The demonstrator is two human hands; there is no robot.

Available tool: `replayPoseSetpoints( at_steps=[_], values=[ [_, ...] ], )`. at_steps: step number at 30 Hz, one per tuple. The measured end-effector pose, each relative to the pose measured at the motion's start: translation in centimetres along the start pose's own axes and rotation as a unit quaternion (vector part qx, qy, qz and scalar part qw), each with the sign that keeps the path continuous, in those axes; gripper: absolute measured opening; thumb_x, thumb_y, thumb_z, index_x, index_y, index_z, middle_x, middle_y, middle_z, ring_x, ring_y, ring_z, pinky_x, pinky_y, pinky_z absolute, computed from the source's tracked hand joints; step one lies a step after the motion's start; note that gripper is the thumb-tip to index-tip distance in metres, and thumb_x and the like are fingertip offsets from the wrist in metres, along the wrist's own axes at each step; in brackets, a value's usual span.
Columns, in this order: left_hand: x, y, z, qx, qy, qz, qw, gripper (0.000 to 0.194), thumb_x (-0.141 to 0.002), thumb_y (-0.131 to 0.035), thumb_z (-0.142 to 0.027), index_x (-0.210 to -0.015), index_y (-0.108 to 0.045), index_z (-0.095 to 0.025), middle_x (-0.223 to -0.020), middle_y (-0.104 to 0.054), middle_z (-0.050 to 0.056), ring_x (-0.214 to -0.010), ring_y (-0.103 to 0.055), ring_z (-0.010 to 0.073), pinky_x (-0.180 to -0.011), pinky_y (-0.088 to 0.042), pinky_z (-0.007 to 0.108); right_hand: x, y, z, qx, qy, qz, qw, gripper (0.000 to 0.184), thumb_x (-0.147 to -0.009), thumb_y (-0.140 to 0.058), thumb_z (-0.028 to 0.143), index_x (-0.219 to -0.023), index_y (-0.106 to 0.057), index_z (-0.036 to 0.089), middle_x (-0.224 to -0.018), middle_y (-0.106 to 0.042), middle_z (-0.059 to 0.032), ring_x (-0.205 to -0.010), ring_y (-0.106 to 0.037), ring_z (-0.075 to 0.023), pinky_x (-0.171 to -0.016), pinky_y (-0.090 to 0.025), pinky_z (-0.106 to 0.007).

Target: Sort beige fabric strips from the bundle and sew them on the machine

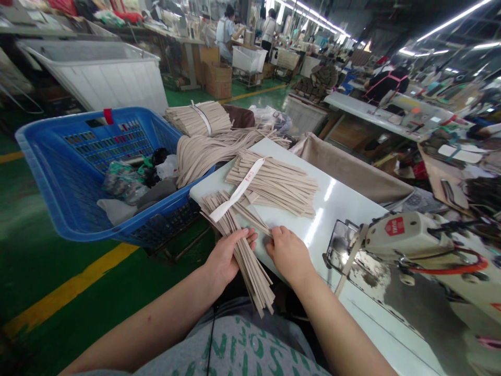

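Note:
My left hand (227, 256) is wrapped round a bundle of beige strips (238, 245) that hangs over the near edge of the white table (336, 203). A white paper band (235, 196) ties the bundle near its far end. My right hand (287, 253) rests just right of the bundle, its fingers curled and pinching at single strips on the table edge. A second fanned pile of beige strips (277, 183) lies further back on the table.
A blue plastic basket (70, 172) with rags and bags stands to the left, more beige strips draped over its rim. A sewing machine (407, 240) sits at the right. A white bin (105, 73) and other workers are further back. Green floor with yellow lines lies below.

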State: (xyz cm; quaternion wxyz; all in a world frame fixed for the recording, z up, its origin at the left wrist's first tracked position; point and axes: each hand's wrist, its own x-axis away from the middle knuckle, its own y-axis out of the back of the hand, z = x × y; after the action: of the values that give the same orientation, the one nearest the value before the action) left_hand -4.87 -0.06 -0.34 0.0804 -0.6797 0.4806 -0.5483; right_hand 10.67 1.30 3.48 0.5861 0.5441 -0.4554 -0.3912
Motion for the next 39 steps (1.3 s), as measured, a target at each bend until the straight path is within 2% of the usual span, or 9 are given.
replayPoseSetpoints(
  at_steps=[6, 11, 13, 15, 17, 20, 29, 35, 39],
  values=[
    [0.2, -0.3, -0.3, 0.029, -0.008, 0.086, 0.996, 0.019, -0.084, -0.076, -0.025, -0.096, -0.070, -0.012, -0.094, -0.075, 0.012, -0.083, -0.073, 0.0221, -0.080, -0.062, 0.035, 2.1, 3.0, 1.9, -0.038, 0.079, 0.041, 0.995, 0.023, -0.095, -0.046, 0.017, -0.112, -0.061, 0.017, -0.097, -0.071, -0.0105, -0.084, -0.067, -0.0230, -0.071, -0.044, -0.030],
    [-0.1, 0.2, -0.8, -0.005, 0.016, 0.046, 0.999, 0.009, -0.081, -0.071, -0.012, -0.076, -0.065, -0.010, -0.064, -0.065, 0.005, -0.055, -0.063, 0.0141, -0.057, -0.057, 0.025, 0.9, 4.5, 0.5, -0.162, 0.200, 0.099, 0.961, 0.033, -0.104, -0.042, 0.041, -0.102, -0.069, 0.021, -0.093, -0.070, -0.0061, -0.083, -0.066, -0.0194, -0.074, -0.045, -0.027],
    [-0.1, 0.4, -0.8, 0.004, 0.018, 0.030, 0.999, 0.006, -0.080, -0.070, -0.009, -0.077, -0.065, -0.011, -0.063, -0.063, 0.003, -0.054, -0.062, 0.0133, -0.059, -0.058, 0.026, -1.1, 4.0, -1.5, -0.201, 0.172, 0.020, 0.964, 0.037, -0.105, -0.040, 0.043, -0.100, -0.070, 0.021, -0.097, -0.069, -0.0069, -0.091, -0.064, -0.0198, -0.083, -0.046, -0.029],
    [0.2, 0.5, -0.9, 0.035, 0.013, 0.031, 0.999, 0.008, -0.078, -0.070, -0.006, -0.081, -0.066, -0.011, -0.065, -0.064, 0.002, -0.056, -0.063, 0.0126, -0.065, -0.059, 0.028, -3.5, 2.9, -3.7, -0.160, 0.072, -0.124, 0.977, 0.030, -0.099, -0.052, 0.037, -0.114, -0.066, 0.015, -0.116, -0.065, -0.0136, -0.111, -0.059, -0.0257, -0.099, -0.042, -0.036],
    [0.6, 0.6, -1.0, 0.061, 0.008, 0.050, 0.997, 0.012, -0.076, -0.071, -0.005, -0.084, -0.066, -0.012, -0.067, -0.064, 0.001, -0.059, -0.063, 0.0121, -0.069, -0.060, 0.029, -5.4, 1.4, -5.4, -0.090, 0.000, -0.178, 0.980, 0.051, -0.090, -0.064, 0.032, -0.135, -0.053, 0.011, -0.138, -0.054, -0.0196, -0.125, -0.049, -0.0324, -0.106, -0.038, -0.043],
    [0.9, 0.7, -1.2, 0.083, -0.004, 0.087, 0.993, 0.017, -0.074, -0.072, -0.004, -0.089, -0.067, -0.012, -0.072, -0.065, 0.001, -0.063, -0.064, 0.0119, -0.072, -0.060, 0.029, -6.7, -0.5, -6.6, -0.024, -0.014, -0.175, 0.984, 0.066, -0.086, -0.065, 0.028, -0.145, -0.041, 0.009, -0.143, -0.048, -0.0206, -0.127, -0.044, -0.0345, -0.106, -0.037, -0.045],
    [0.1, 0.8, -0.7, 0.068, 0.006, 0.086, 0.994, 0.024, -0.074, -0.073, -0.003, -0.096, -0.068, -0.011, -0.073, -0.064, 0.002, -0.063, -0.062, 0.0110, -0.073, -0.059, 0.028, -4.0, -1.7, -4.6, -0.021, 0.048, -0.184, 0.982, 0.024, -0.088, -0.059, 0.022, -0.110, -0.064, 0.014, -0.117, -0.060, -0.0163, -0.110, -0.051, -0.0304, -0.102, -0.040, -0.042],
    [0.1, 0.4, 0.1, 0.049, 0.016, 0.080, 0.995, 0.022, -0.073, -0.074, -0.004, -0.093, -0.068, -0.012, -0.072, -0.064, 0.001, -0.064, -0.064, 0.0122, -0.073, -0.060, 0.029, -5.9, -0.9, -6.1, -0.023, 0.006, -0.231, 0.973, 0.074, -0.086, -0.068, 0.037, -0.149, -0.037, 0.012, -0.148, -0.044, -0.0215, -0.133, -0.040, -0.0354, -0.105, -0.036, -0.048],
    [0.2, 0.3, -0.1, 0.049, 0.013, 0.077, 0.996, 0.023, -0.074, -0.074, -0.003, -0.095, -0.068, -0.011, -0.071, -0.064, 0.001, -0.063, -0.063, 0.0121, -0.073, -0.059, 0.029, -6.8, -1.1, -6.9, 0.013, 0.014, -0.175, 0.984, 0.065, -0.089, -0.063, 0.028, -0.147, -0.039, 0.010, -0.139, -0.053, -0.0195, -0.125, -0.046, -0.0336, -0.104, -0.038, -0.045]
  ],
)
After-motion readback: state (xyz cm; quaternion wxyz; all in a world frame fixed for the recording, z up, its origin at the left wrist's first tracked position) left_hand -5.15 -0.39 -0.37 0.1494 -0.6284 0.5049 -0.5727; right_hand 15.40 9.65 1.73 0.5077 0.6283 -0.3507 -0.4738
